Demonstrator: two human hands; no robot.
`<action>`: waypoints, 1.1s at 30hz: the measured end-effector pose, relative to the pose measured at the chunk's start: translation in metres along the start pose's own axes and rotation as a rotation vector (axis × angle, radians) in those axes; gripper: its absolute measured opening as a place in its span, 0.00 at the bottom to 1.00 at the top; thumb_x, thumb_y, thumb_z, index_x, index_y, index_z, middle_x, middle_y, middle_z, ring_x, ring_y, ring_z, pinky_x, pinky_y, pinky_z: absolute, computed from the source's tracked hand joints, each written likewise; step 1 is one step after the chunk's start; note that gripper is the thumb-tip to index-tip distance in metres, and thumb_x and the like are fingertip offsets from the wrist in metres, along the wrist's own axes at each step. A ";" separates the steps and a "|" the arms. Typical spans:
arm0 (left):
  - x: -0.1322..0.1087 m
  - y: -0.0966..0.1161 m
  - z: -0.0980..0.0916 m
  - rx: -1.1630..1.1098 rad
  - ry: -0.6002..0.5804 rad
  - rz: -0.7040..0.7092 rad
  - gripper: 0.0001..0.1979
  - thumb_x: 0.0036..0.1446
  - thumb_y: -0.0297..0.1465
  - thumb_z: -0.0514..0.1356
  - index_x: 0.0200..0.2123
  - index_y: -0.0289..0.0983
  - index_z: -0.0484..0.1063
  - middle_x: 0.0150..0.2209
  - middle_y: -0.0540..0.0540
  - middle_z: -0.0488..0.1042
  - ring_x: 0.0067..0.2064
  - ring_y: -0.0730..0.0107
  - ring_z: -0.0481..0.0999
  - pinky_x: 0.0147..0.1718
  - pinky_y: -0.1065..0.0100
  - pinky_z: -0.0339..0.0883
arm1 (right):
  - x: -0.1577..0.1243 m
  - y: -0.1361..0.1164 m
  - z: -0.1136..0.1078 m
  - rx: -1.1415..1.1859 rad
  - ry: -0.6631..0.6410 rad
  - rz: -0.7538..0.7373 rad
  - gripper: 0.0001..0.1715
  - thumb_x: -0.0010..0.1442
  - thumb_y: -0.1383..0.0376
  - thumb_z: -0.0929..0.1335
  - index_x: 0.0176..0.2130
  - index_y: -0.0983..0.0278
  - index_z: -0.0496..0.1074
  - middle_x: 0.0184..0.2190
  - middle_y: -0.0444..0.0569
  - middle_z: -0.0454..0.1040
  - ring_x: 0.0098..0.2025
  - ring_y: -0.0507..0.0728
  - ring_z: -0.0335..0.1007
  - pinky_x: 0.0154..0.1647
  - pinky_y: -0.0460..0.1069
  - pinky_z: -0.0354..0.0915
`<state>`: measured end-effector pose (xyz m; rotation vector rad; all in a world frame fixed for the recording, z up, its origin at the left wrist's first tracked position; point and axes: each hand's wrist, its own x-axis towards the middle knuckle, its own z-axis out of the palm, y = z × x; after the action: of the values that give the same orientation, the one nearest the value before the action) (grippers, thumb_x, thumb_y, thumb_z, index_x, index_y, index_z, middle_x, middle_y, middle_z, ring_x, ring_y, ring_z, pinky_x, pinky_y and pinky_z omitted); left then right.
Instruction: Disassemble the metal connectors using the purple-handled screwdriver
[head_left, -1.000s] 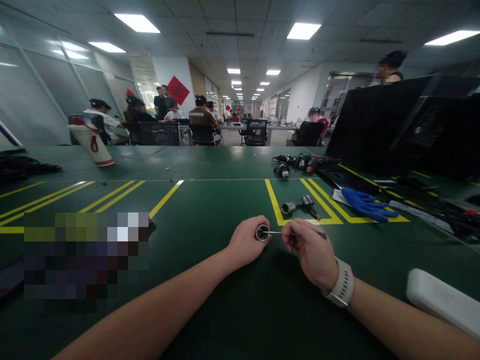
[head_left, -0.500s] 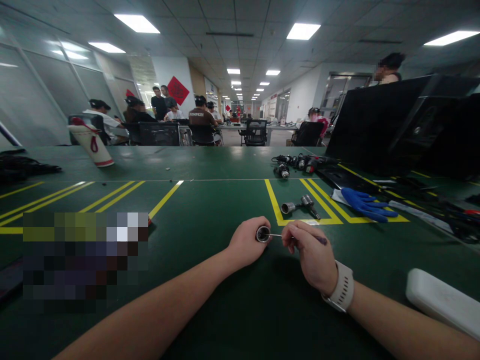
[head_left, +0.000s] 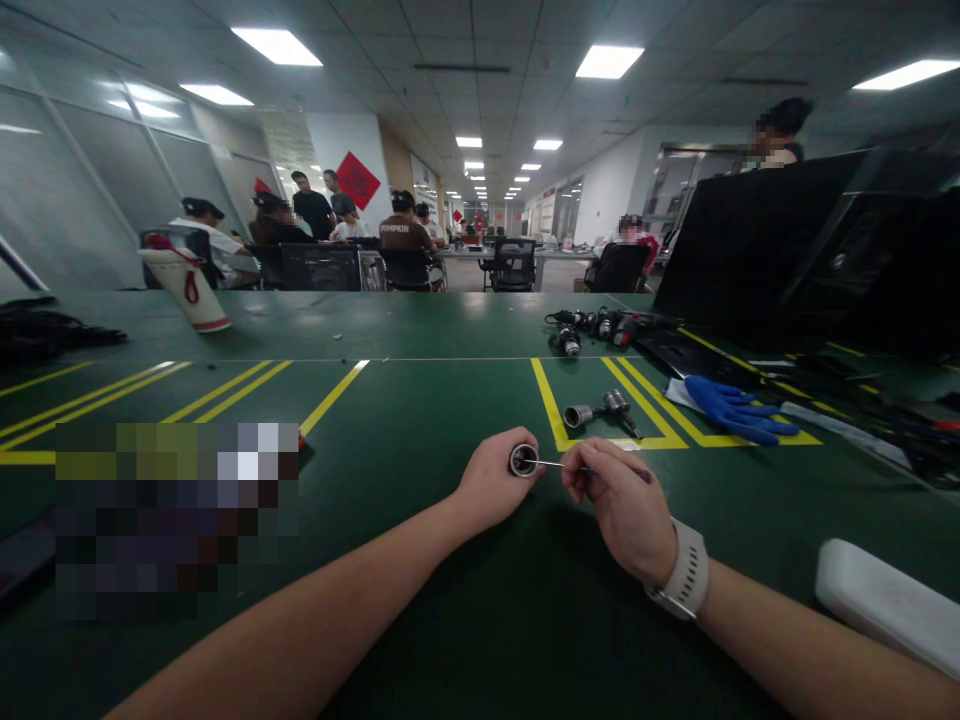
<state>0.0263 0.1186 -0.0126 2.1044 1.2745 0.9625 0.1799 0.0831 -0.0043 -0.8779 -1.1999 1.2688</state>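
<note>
My left hand (head_left: pixel 491 480) is closed round a small round metal socket-like part (head_left: pixel 523 460), its open end facing me. My right hand (head_left: pixel 619 505), with a white watch on the wrist, pinches a thin metal pick tool (head_left: pixel 559 464) whose tip reaches into the part's opening. Both hands rest low over the green table mat (head_left: pixel 420 420), close together near its middle.
Metal drill parts (head_left: pixel 600 408) lie in a yellow-marked box beyond my hands. A blue glove (head_left: pixel 731 408) lies to the right, power tools (head_left: pixel 600 325) farther back, a white object (head_left: pixel 885 605) at the right edge, a white cup (head_left: pixel 187 290) far left. People sit at desks behind.
The hands stay almost in place. The pick's tip shifts slightly inside the part's opening, and the whole view drifts a little.
</note>
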 end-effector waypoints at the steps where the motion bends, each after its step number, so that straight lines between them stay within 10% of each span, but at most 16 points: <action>1: 0.000 0.000 0.000 -0.001 0.002 0.002 0.05 0.46 0.26 0.60 0.26 0.36 0.65 0.26 0.52 0.68 0.29 0.70 0.67 0.28 0.69 0.60 | 0.000 -0.001 0.000 0.012 -0.001 0.010 0.13 0.55 0.62 0.63 0.24 0.64 0.71 0.22 0.45 0.68 0.25 0.52 0.61 0.24 0.48 0.58; 18: -0.001 0.002 -0.003 -0.132 0.044 -0.019 0.06 0.45 0.27 0.62 0.26 0.36 0.66 0.25 0.52 0.68 0.28 0.72 0.68 0.27 0.71 0.62 | -0.002 0.000 0.003 0.064 -0.021 -0.008 0.13 0.57 0.61 0.64 0.26 0.64 0.71 0.26 0.46 0.69 0.27 0.53 0.63 0.26 0.48 0.61; 33: 0.003 -0.003 0.000 -0.417 0.246 -0.151 0.11 0.48 0.35 0.61 0.29 0.37 0.63 0.25 0.53 0.67 0.28 0.71 0.71 0.24 0.70 0.66 | -0.008 0.000 0.005 -0.252 -0.040 -0.307 0.10 0.62 0.62 0.61 0.32 0.62 0.69 0.27 0.44 0.66 0.27 0.52 0.62 0.30 0.49 0.60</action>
<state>0.0251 0.1229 -0.0138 1.5873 1.2000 1.3192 0.1761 0.0743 -0.0049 -0.8120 -1.4862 0.9045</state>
